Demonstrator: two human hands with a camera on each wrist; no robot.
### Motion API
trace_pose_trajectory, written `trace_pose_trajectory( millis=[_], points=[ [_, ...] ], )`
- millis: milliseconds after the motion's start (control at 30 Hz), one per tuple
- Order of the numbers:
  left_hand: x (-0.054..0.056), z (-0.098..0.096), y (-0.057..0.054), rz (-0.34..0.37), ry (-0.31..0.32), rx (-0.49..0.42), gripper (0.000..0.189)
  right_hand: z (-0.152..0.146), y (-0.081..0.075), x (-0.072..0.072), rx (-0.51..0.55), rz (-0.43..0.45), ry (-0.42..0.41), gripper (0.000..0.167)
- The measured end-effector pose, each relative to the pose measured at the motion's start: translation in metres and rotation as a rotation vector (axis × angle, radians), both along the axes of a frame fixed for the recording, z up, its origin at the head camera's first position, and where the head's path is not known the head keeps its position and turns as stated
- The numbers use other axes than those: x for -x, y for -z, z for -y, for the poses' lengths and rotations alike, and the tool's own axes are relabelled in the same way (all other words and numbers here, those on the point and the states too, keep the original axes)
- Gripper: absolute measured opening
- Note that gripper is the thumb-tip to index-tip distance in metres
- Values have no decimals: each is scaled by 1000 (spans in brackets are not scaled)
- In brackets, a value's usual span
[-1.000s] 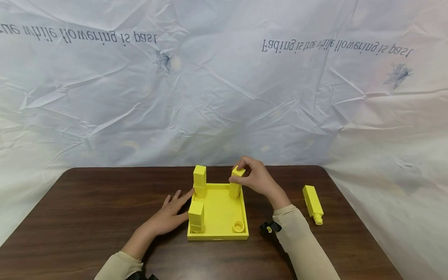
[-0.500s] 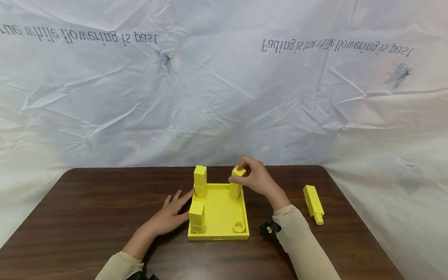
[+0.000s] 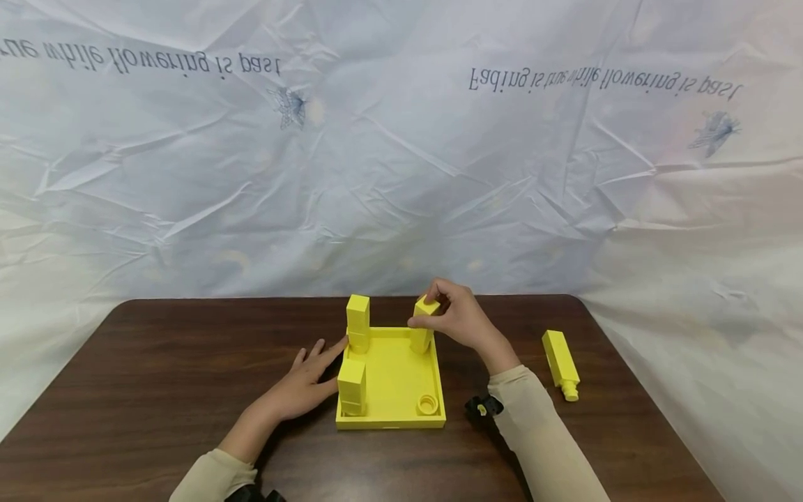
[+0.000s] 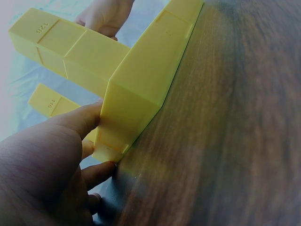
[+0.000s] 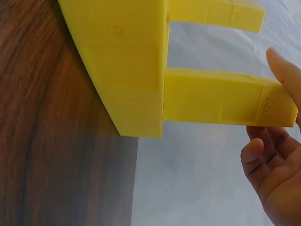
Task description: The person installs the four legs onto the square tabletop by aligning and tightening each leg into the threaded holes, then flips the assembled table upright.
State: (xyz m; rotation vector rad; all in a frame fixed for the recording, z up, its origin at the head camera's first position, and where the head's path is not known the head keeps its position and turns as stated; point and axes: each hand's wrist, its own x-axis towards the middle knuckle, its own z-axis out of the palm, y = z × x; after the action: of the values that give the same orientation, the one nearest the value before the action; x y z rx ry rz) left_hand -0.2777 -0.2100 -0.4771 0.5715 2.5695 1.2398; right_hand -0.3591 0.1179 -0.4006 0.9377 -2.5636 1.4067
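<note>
A shallow yellow tray [image 3: 392, 383] lies on the table, with yellow square posts upright at three corners: far left [image 3: 358, 321], near left [image 3: 352, 383] and far right. At the tray's far right corner, my right hand [image 3: 461, 317] pinches the top of the far right post [image 3: 422, 340] between thumb and fingers. That post [image 5: 211, 99] bears the number 120 in the right wrist view. My left hand [image 3: 301, 392] rests against the tray's left side, fingers spread and mostly straight. Its fingertips touch the tray wall [image 4: 127, 113] in the left wrist view.
A round socket [image 3: 427, 405] shows at the tray's near right corner. Right of my right forearm, a loose yellow post [image 3: 561, 361] with a narrow threaded-looking end lies on the dark wooden table [image 3: 157, 390]. A pale printed cloth [image 3: 389, 174] hangs behind the table.
</note>
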Motion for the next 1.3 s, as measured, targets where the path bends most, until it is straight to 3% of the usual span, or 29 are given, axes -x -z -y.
trace_pose_trajectory(
  millis=[433,1000,1300],
  points=[
    [-1,-1,-1,-32,-1,18,80,-11,-8,0,4,26,-26,27],
    [0,0,-3,8,1,3,80,-14,-10,2,-15,35,-58,17],
    [-1,0,-3,16,-2,-13,82,-11,-10,-1,-32,6,-30,19]
  ],
)
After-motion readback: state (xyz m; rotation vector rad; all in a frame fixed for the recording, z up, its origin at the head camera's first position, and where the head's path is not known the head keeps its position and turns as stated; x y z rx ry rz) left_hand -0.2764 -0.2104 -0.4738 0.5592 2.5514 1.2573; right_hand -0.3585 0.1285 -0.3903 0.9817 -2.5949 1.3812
